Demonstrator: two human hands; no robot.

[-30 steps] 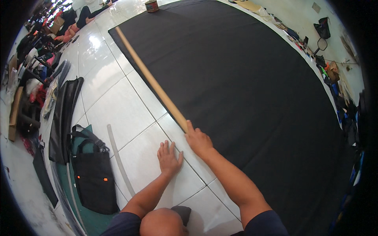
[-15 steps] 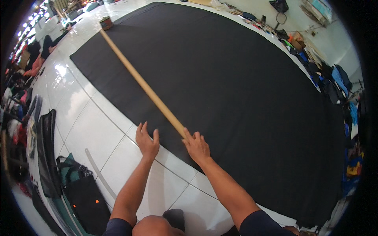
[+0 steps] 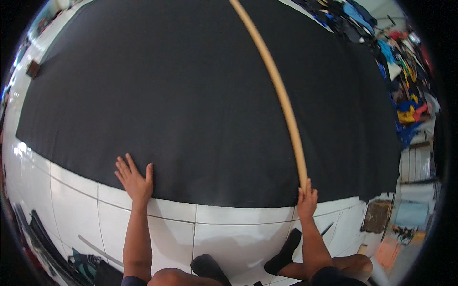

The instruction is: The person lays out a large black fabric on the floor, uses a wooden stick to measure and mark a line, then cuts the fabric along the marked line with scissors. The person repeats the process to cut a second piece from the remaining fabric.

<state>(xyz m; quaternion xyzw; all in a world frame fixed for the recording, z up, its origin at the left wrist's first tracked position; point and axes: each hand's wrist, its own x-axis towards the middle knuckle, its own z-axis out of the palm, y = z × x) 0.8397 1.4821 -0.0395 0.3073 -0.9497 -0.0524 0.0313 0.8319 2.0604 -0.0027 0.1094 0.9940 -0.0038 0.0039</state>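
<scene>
A large black sheet of fabric (image 3: 191,109) lies spread over the white tiled floor. Across its right part runs a long pale wooden stick (image 3: 282,95), its far end beyond the upper edge of the picture. My right hand (image 3: 307,202) grips the near end of this stick, at the sheet's front edge. Well to the left, my left hand (image 3: 134,181) lies flat near that same edge, fingers spread on the fabric and holding nothing. A small dark block-like object (image 3: 33,68) rests at the sheet's far left edge.
Piled clothes and coloured cloths (image 3: 405,71) line the right side. A brown mat-like piece (image 3: 377,217) lies on the floor past the sheet's right corner. Black bags (image 3: 102,271) and a thin pale strip (image 3: 98,249) are at lower left. My dark-socked feet (image 3: 286,252) stand on the tiles (image 3: 238,233).
My right hand has carried the stick rightward across the sheet, turning it more upright in view. My left hand has come down flat onto the fabric. The view has shifted right.
</scene>
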